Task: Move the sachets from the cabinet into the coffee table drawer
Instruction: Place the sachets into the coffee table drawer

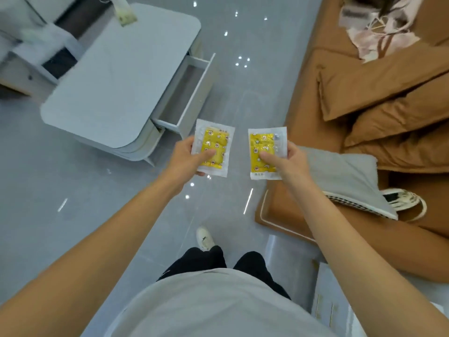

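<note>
We see both arms stretched forward over a glossy grey floor (73, 215), each hand carrying one sachet. The left hand (187, 154) pinches the left sachet (213, 148) along its lower left edge, thumb pressed on the yellow printed face and fingers curled behind the clear wrapper. The right hand (289, 159) pinches the right sachet (266, 153) the same way from its right side, thumb on the front. The two sachets are held flat and face up, side by side and apart, with bare floor showing between them. Just beyond the left sachet stands the coffee table (114, 76), a pale grey piece with rounded corners, and its drawer (187, 93) is pulled out toward the sofa side; what we can see of the drawer's inside looks bare. A small pale packet (125, 14) lies at the far edge of the table, blurred. To the right is a tan sofa (376, 93) with a grey cushion (345, 178) near the right hand and a pink cloth (379, 23) at its far end. Below, we see a grey shirt, black trousers and one white shoe (205, 238) on the floor.
</note>
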`<state>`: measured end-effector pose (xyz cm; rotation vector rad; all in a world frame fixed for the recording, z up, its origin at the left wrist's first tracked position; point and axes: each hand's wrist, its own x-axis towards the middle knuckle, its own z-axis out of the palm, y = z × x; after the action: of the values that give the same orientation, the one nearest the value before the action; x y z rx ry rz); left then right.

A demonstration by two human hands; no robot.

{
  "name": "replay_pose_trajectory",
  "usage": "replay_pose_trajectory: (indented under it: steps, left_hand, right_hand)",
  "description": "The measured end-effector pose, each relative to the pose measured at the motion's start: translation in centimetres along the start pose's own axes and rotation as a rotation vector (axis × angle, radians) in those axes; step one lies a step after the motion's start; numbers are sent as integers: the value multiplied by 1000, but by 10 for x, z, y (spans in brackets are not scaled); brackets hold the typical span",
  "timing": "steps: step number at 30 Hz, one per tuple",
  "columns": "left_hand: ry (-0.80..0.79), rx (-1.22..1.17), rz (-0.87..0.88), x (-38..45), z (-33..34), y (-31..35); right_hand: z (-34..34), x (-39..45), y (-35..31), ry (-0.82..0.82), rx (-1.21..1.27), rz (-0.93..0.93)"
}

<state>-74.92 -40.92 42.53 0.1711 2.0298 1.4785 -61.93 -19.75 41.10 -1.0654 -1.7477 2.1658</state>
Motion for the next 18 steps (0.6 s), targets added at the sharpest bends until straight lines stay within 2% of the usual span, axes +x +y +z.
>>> replay_pose_trajectory:
  steps: [4, 7, 12, 18]
  left_hand:
    - [109, -11, -49, 64, -96, 24]
    - [176, -68, -98, 115, -133, 34]
    - [226, -195, -161, 203, -144, 37]
    - [323, -292, -233, 345, -147, 54]
  right_hand:
    - [84, 62, -22, -77, -8, 22]
    - [124, 106, -40, -129, -52, 45]
    - [160, 210, -68, -195, -157, 83]
    - [215, 388, -107, -308, -222, 96]
